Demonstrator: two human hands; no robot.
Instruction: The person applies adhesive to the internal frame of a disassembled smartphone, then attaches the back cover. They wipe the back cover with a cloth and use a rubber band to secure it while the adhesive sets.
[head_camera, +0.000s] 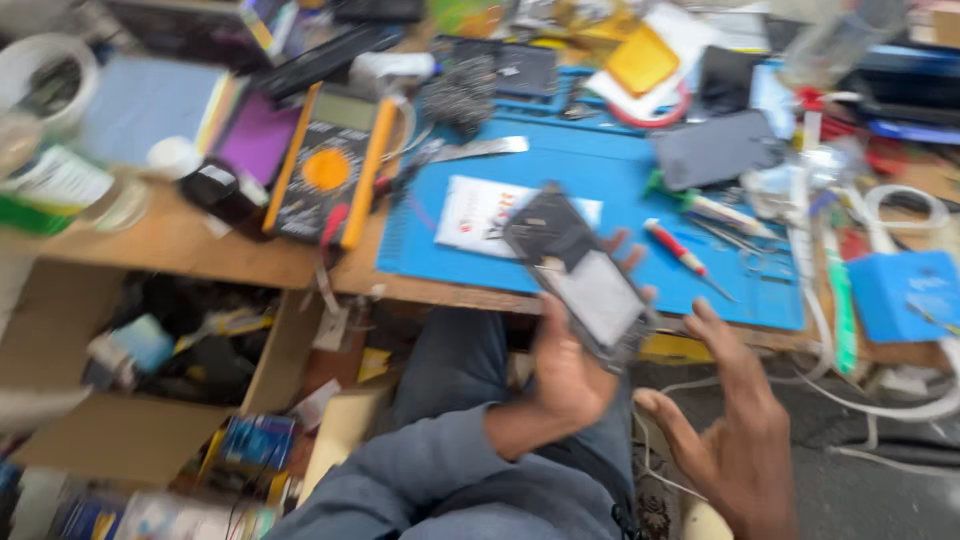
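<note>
Head view: my left hand (565, 375) wraps its fingers around an opened phone (580, 270); my right hand (735, 440) hovers beside it, fingers spread wide.

Phone (580, 270) in left hand (565, 375); right hand (735, 440) beside; mat (600, 170) behind, multimeter (330, 170) left.

Colours, by item:
- Work mat (600, 170): bright blue, at centre.
- Multimeter (330, 165): black face, orange case and dial, at 10 o'clock.
- Opened phone (580, 270): dark grey upper half, pale grey lower half, centre.
- Screwdriver (678, 250): red handle with white band, at 3 o'clock of the phone.
- Card (475, 212): white with red and black print.
- Box (905, 295): blue, at 3 o'clock.
- Carton (120, 440): brown, at 8 o'clock.
- Sleeve (420, 480): grey-blue, at 6 o'clock.
</note>
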